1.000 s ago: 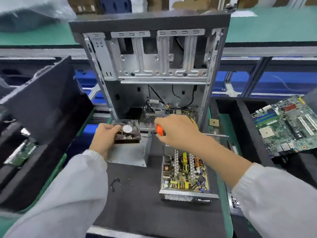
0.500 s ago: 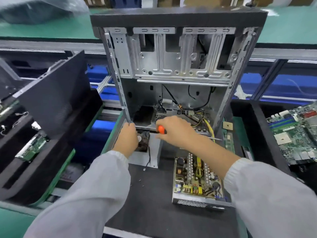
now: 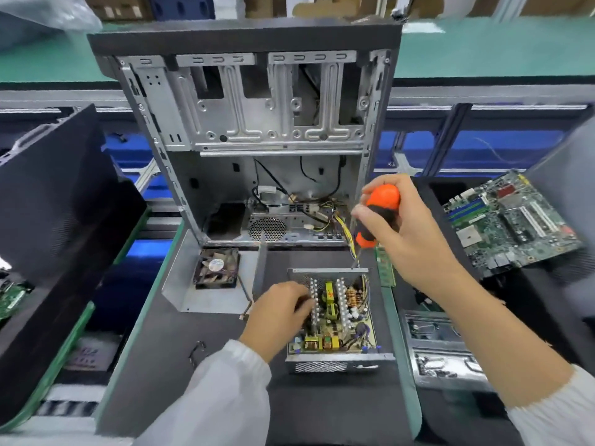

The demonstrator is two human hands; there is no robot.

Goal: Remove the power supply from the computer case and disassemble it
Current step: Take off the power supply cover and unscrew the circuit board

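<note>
Metal-walled and lidless, the power supply (image 3: 335,320) is lying on the dark bench mat before the upright computer case (image 3: 254,136), long axis running toward it. The left hand (image 3: 278,312) is resting on its left edge, fingers curled; the right hand (image 3: 399,226) is gripping an orange-and-black screwdriver (image 3: 375,217) angled down at its far wall.

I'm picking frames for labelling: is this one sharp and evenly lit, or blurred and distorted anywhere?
Head view: even, soft light; the open silver power supply box at centre is fairly sharp; the left hand is slightly smeared; the green motherboard and frame edges blur; the grey metal computer case splays from wide-angle distortion.
</note>
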